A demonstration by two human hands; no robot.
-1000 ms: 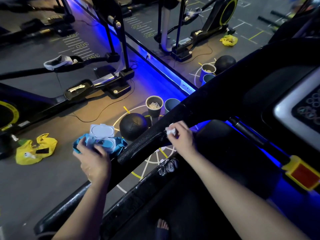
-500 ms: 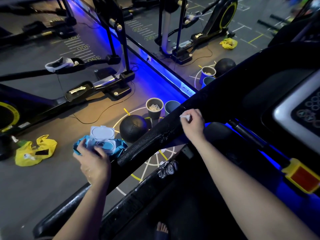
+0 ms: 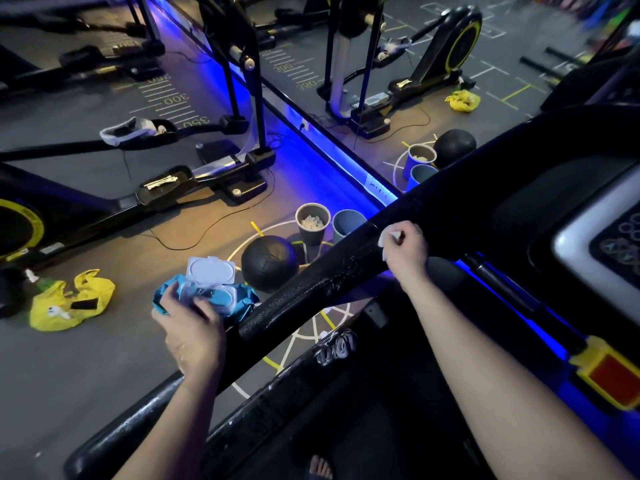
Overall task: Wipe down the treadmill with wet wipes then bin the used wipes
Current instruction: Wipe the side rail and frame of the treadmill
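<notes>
The treadmill's black left handrail (image 3: pixel 311 285) runs diagonally from bottom left to upper right, and its surface glistens wet. My right hand (image 3: pixel 405 252) pinches a crumpled white wet wipe (image 3: pixel 387 239) against the rail's upper part, near the console (image 3: pixel 609 244). My left hand (image 3: pixel 190 327) grips a blue wet-wipes pack (image 3: pixel 211 292) with its white lid flipped up, held just left of the rail. On the floor beyond the rail stands a grey cup-shaped bin (image 3: pixel 312 225) with white wipes inside.
A second blue-grey bin (image 3: pixel 346 225) and a black medicine ball (image 3: pixel 268 268) sit beside the grey bin. A yellow bag (image 3: pixel 69 303) lies on the floor at left. Exercise bikes stand at the back before a mirror wall with blue strip light. A red-and-yellow safety key (image 3: pixel 613 375) is at right.
My right hand has slid the wipe up the handrail toward the console. My left hand with the pack has stayed about where it was.
</notes>
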